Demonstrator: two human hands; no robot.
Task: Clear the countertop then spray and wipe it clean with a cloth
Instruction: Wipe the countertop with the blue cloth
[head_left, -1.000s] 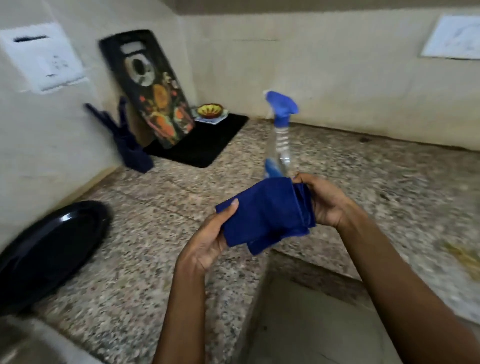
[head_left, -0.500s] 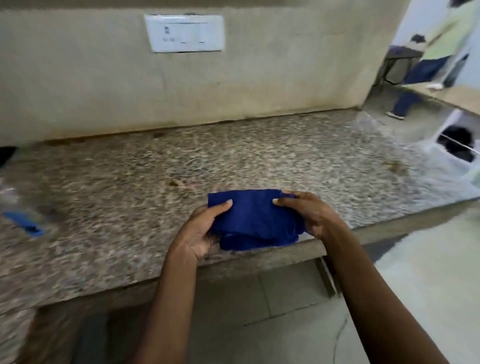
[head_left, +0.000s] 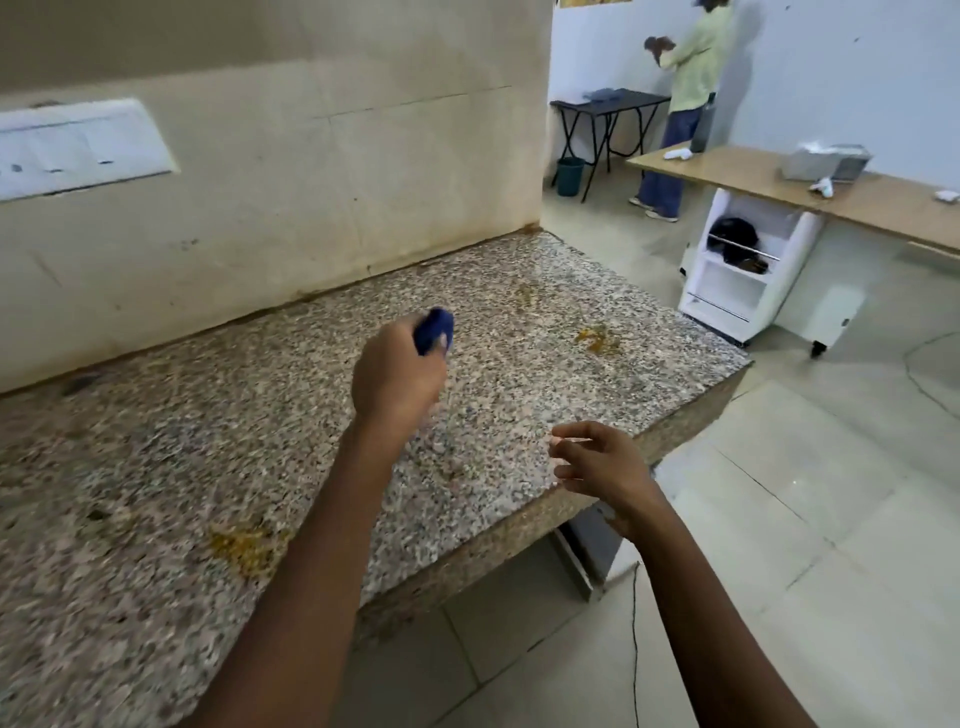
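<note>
Left hand (head_left: 397, 376) fisted around bunched blue cloth (head_left: 434, 329), right hand (head_left: 597, 462) loosely open, empty; suggest flattening cloth, pressing firmly over yellow stains (head_left: 597, 338) on countertop (head_left: 519, 415).

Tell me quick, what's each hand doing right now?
Left hand: closed around the blue cloth, held over the countertop.
Right hand: open, fingers loosely curled, holding nothing.

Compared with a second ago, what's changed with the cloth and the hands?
The right hand has let go of the blue cloth and now hangs open near the counter edge. The left hand has bunched the cloth in its fist and carried it out over the granite countertop. The view has swung right, so the spray bottle is out of frame. The yellowish stains are still unwiped.
</note>
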